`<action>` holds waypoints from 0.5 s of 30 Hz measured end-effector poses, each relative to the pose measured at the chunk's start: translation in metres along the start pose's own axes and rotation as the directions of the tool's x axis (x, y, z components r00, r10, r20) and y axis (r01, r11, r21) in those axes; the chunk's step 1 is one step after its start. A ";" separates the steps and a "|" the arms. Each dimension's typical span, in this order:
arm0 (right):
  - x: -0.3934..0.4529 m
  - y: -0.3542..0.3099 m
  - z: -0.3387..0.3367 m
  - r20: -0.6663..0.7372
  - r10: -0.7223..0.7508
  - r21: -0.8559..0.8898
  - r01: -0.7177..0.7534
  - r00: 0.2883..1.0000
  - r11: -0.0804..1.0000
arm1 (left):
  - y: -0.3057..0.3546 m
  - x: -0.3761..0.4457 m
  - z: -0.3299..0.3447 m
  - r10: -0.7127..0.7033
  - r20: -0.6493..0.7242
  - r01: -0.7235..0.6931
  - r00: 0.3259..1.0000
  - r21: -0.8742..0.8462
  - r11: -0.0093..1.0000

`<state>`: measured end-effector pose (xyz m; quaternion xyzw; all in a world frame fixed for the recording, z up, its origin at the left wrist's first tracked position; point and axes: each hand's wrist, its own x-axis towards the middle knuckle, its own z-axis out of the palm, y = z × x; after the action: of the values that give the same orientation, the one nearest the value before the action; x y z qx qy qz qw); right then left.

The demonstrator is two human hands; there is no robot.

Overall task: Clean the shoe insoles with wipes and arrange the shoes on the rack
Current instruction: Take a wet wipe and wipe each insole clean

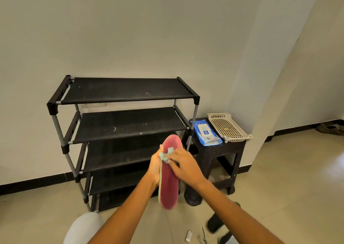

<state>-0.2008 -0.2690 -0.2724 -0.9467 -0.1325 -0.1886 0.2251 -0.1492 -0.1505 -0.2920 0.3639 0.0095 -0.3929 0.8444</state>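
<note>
Nearest, at 7 o'clock on the bottom edge, a pale rounded knee (83, 227) shows. At 5 o'clock on the tile floor (279, 178) lie a dark shoe (214, 223) and a few small pale items (189, 235), too small to identify.

Both forearms rise from the bottom edge to frame centre. The left hand (155, 166) grips a pink insole (168, 186) by its left edge, fingers curled behind it and thumb at the front rim. The insole stands nearly upright, one end at 12 o'clock, the other at 6 o'clock, with a yellowish underside showing along its left edge. The right hand (183, 166) presses a crumpled pale green wipe (165, 155) against the upper half of the insole, fingers bent over the wipe; the grip is somewhat blurred.

Behind the hands, at 9 to 12 o'clock from them, stands a black rack (122, 90) with grey posts, against the wall (130, 29). Its visible shelves hold no shoes; white flecks mark the upper two. A black ribbed cylinder (192, 195) sits on the floor just beside the rack's right foot.

At 2 o'clock from the hands, a dark wicker-pattern stool (219, 161) stands touching or just beside the rack's right post. On it lie a blue wipes pack (205, 133) and, at the pack's 3 o'clock, a cream perforated tray (228, 127), apparently touching it.

Far off at 3 o'clock, by the frame edge, more footwear (330, 129) lies on the floor, indistinct.
</note>
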 end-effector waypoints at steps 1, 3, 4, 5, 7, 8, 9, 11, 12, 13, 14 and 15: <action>-0.007 -0.002 0.002 0.031 -0.073 -0.011 0.074 0.997 0.997 | 0.002 -0.002 -0.003 -0.011 -0.008 0.011 1.000 0.011 1.000; -0.011 0.002 0.003 0.062 -0.198 -0.161 0.206 0.978 0.965 | 0.000 -0.002 -0.007 -0.025 -0.018 0.025 1.000 -0.002 1.000; -0.008 0.005 0.001 0.042 -0.219 -0.255 0.222 0.975 0.941 | -0.003 -0.003 -0.005 -0.023 -0.022 0.023 0.999 -0.007 1.000; -0.002 0.009 -0.002 0.000 -0.195 -0.321 0.185 0.981 0.929 | -0.006 -0.003 -0.002 -0.018 -0.032 0.018 0.999 -0.019 1.000; 0.015 0.012 -0.008 -0.117 -0.051 -0.356 0.006 0.992 0.935 | -0.009 -0.001 0.005 -0.023 -0.045 0.021 0.999 -0.047 0.999; 0.022 0.011 -0.010 -0.151 0.025 -0.337 -0.075 0.988 0.939 | -0.009 0.001 0.007 -0.022 -0.044 0.020 0.999 -0.038 0.999; 0.027 0.010 -0.011 -0.165 0.070 -0.304 -0.118 0.984 0.945 | -0.008 0.001 0.009 -0.014 -0.040 0.013 0.999 -0.024 1.000; 0.025 0.005 -0.008 -0.168 0.032 -0.257 -0.075 0.985 0.963 | -0.002 0.001 0.007 -0.010 -0.030 0.008 1.000 -0.045 0.999; 0.017 0.000 -0.005 -0.144 -0.012 -0.213 -0.019 0.990 0.977 | 0.001 0.001 0.005 0.003 -0.029 -0.004 1.000 -0.057 0.998; 0.008 -0.006 -0.001 -0.106 -0.052 -0.153 0.035 0.993 0.988 | 0.004 0.003 0.000 0.014 -0.030 -0.016 0.999 -0.058 0.998; -0.003 -0.012 0.002 -0.056 -0.091 -0.089 0.085 0.994 0.992 | 0.007 0.005 -0.006 0.011 -0.044 -0.013 0.999 -0.059 0.998; -0.013 -0.015 0.003 -0.003 -0.136 -0.035 0.136 0.991 0.990 | 0.008 0.006 -0.012 -0.006 -0.053 0.003 0.999 -0.062 0.998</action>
<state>-0.2162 -0.2567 -0.2746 -0.9387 -0.1927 -0.2084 0.1957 -0.1365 -0.1439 -0.2975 0.3480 0.0448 -0.3845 0.8538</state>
